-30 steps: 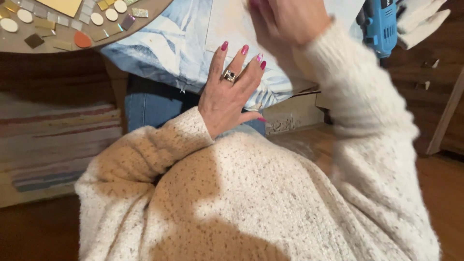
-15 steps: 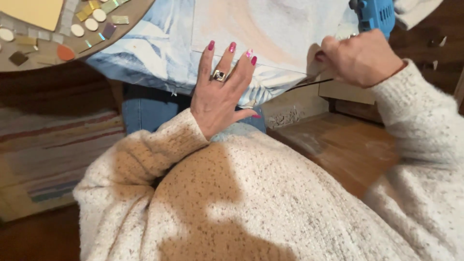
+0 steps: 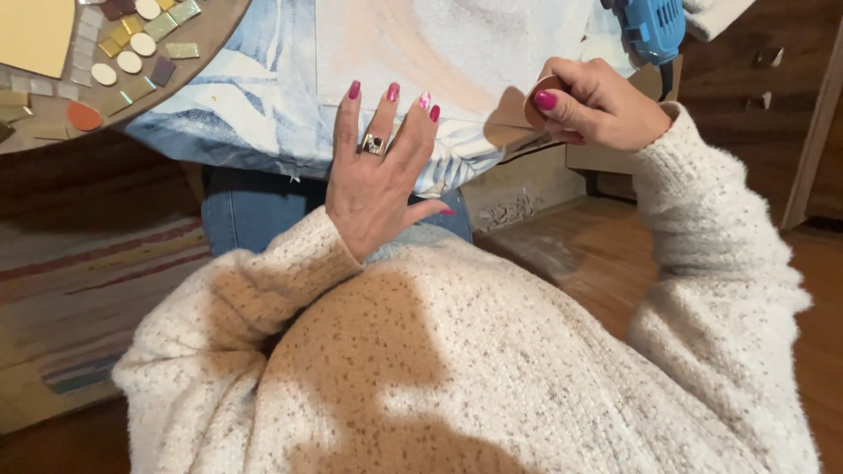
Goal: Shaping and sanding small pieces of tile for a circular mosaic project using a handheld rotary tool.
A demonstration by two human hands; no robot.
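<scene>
Cloth [image 3: 263,96], pale blue and white, drapes over the lap under a round mosaic board [image 3: 189,48]. On the cloth's lower edge lies the left hand [image 3: 378,180], flat, palm down, fingers spread and straight, holding nothing. Beside it the right hand [image 3: 597,105] is curled, thumb and fingertips pinching a small brown disc [image 3: 534,101] just above the cloth's right edge.
</scene>
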